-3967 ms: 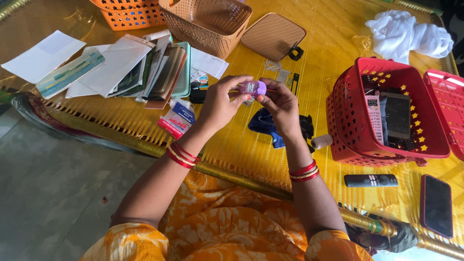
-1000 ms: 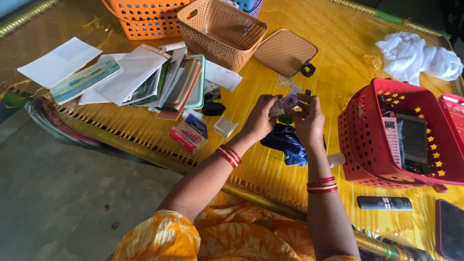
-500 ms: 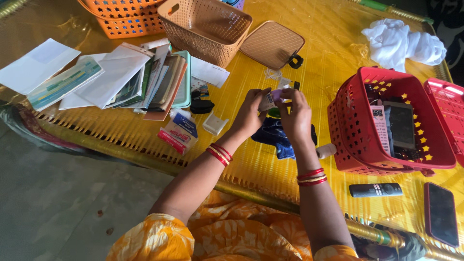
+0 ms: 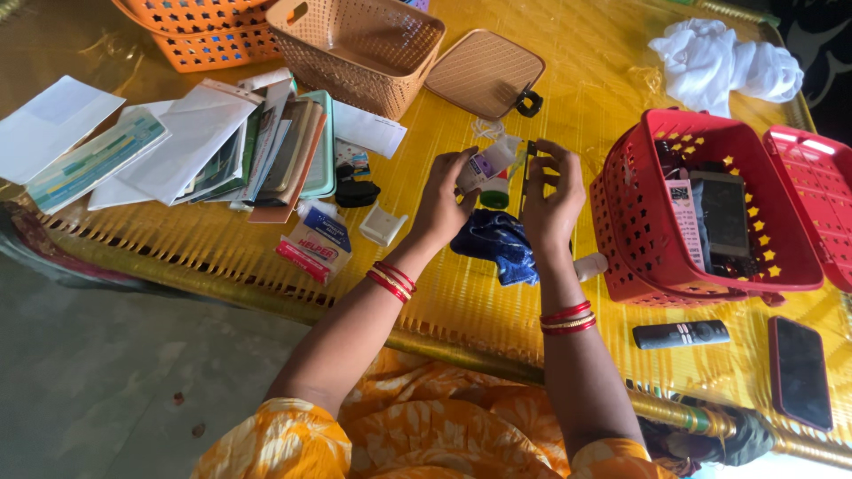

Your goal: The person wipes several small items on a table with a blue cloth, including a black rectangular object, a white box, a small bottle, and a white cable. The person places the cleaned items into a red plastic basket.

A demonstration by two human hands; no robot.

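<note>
A: What's found upper left of frame?
B: Papers (image 4: 191,142), w/ two baskets (image 4: 355,49) placed behind.
A: And right side?
B: Crate (image 4: 621,222) w/ phone (image 4: 723,213) in it; remote (image 4: 681,333) laid below.

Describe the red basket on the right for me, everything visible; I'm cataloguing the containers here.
The red basket is plastic by its look, with star-shaped holes through its walls. It stands upright and open on the yellow woven surface, its matching lid lying open at its right side. Inside lie a dark flat device and a pale printed strip. A small pale spool lies at its lower left corner. Neither hand touches it.
</note>
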